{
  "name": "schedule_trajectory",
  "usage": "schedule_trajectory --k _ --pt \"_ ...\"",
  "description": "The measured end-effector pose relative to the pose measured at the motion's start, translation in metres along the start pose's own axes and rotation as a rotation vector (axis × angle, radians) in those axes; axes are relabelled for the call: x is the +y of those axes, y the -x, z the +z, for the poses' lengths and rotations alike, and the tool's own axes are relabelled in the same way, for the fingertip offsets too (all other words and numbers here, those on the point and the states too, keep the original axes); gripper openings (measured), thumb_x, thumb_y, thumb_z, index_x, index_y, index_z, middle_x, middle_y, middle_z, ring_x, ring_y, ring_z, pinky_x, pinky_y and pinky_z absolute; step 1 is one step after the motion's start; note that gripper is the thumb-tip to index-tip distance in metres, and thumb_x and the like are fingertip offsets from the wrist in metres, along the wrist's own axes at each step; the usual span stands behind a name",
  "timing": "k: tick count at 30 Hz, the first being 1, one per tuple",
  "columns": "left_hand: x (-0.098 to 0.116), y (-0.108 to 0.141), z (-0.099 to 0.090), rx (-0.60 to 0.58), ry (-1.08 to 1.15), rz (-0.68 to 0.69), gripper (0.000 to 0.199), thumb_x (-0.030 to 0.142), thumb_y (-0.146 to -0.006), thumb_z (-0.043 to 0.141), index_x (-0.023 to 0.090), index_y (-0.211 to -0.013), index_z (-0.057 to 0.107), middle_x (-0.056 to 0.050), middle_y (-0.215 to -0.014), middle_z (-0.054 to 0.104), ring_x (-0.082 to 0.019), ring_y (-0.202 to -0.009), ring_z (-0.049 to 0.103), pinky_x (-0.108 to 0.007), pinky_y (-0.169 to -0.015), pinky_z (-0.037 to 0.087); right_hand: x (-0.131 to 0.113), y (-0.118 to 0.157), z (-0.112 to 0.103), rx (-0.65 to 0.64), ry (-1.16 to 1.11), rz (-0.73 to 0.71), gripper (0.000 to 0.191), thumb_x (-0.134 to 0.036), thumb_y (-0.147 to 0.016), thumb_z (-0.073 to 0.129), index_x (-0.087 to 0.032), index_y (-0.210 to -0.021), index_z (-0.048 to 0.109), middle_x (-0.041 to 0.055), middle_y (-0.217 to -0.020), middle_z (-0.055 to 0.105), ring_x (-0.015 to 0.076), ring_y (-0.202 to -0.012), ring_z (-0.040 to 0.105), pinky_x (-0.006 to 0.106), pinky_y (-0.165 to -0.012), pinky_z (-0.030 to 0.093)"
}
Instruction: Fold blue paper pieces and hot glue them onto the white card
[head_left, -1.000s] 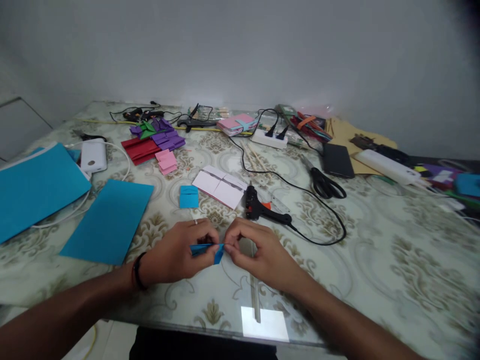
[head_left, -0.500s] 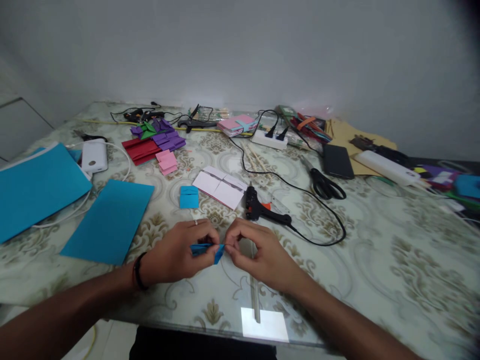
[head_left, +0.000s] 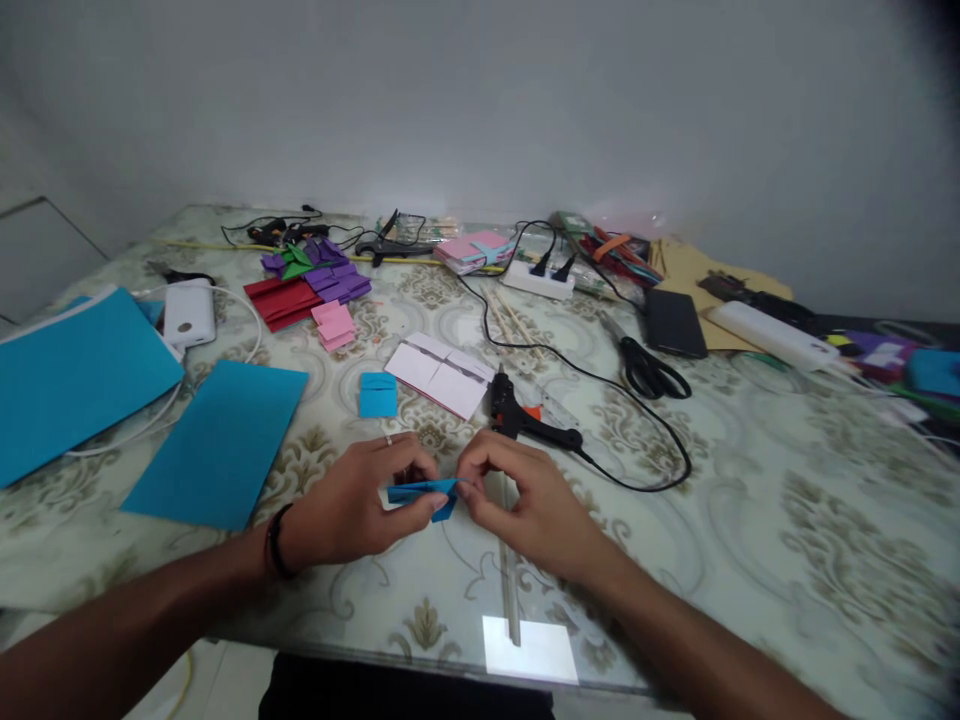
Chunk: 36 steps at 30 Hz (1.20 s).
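Blue folded paper (head_left: pixel 444 487), nearer me than the black glue gun (head_left: pixel 505 412): my left hand (head_left: pixel 345 505) pinches it, seemingly for steadiness; my right hand (head_left: pixel 536 512) grips its tip.

Specimen: one folded blue paper (head_left: pixel 448 487), matt, creased in narrow layers. Seen nearly edge-on, long side running 9 to 3 o'clock; a short flap angles down toward 6 o'clock. Lies between 6 and 7 o'clock from view centre, pinched by left fingers (head_left: pixel 430 504) and, at its 3 o'clock end, right fingers (head_left: pixel 468 490).
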<state>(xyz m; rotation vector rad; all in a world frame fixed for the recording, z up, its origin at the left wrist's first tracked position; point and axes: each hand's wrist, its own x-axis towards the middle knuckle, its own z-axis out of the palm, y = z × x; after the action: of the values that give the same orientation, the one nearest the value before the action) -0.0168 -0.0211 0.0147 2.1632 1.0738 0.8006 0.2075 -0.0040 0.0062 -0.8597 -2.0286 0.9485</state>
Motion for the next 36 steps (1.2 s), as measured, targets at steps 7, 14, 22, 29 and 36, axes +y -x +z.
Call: schedule_trajectory --k 7,14,22,29,36 --pt "-0.0013 -0.0031 -0.0008 0.02 0.02 -0.009 0.007 0.017 -0.093 0.063 0.018 -0.087 0.061 0.003 -0.078 0.064 -0.011 -0.072 0.059 -0.023 -0.068 0.043 0.0013 -0.0007 -0.0014 -0.001 -0.013 0.004 0.007 -0.013 -0.087 0.063 -0.019 -0.085 0.061 -0.0006 -0.077 0.059 0.0135 -0.069 0.056 0.025 -0.066 0.044" --pt "0.0014 -0.0031 -0.0044 -0.009 0.129 -0.089 0.014 0.02 -0.093 0.063 0.017 -0.08 0.061 0.002 -0.076 0.064 -0.012 -0.071 0.058 -0.024 -0.068 0.044 0.003 0.0002 0.0005 -0.068 0.014 0.025 0.015 -0.014 -0.089 0.065 -0.019 -0.076 0.059 -0.0017 -0.073 0.057 0.0131 -0.069 0.055 0.025 -0.066 0.042" --pt "-0.0009 -0.0047 -0.0043 -0.121 0.158 -0.147 0.015 0.018 -0.093 0.06 0.018 -0.078 0.056 0.004 -0.072 0.06 -0.011 -0.068 0.056 -0.022 -0.065 0.043 0.0021 -0.0008 0.0008 -0.09 -0.02 0.071 0.015 -0.014 -0.087 0.064 -0.018 -0.074 0.059 -0.0018 -0.072 0.057 0.0128 -0.068 0.053 0.025 -0.065 0.04" --pt "0.0002 -0.0038 -0.0043 -0.168 0.13 -0.145 0.021 0.023 -0.096 0.057 0.018 -0.076 0.054 0.004 -0.071 0.058 -0.011 -0.067 0.054 -0.023 -0.064 0.04 0.0003 -0.0018 -0.0012 -0.118 -0.084 0.136 0.018 -0.017 -0.087 0.063 -0.019 -0.071 0.055 -0.0038 -0.068 0.052 0.0117 -0.064 0.049 0.024 -0.062 0.039" --pt "0.001 -0.0044 -0.0045 -0.176 0.12 -0.133 0.023 0.024 -0.097 0.057 0.017 -0.075 0.056 0.004 -0.07 0.058 -0.01 -0.066 0.054 -0.023 -0.064 0.039 -0.0016 -0.0011 -0.001 -0.188 -0.077 0.172 0.017 -0.023 -0.09 0.063 -0.018 -0.075 0.056 -0.0031 -0.072 0.054 0.0115 -0.065 0.049 0.023 -0.061 0.038"
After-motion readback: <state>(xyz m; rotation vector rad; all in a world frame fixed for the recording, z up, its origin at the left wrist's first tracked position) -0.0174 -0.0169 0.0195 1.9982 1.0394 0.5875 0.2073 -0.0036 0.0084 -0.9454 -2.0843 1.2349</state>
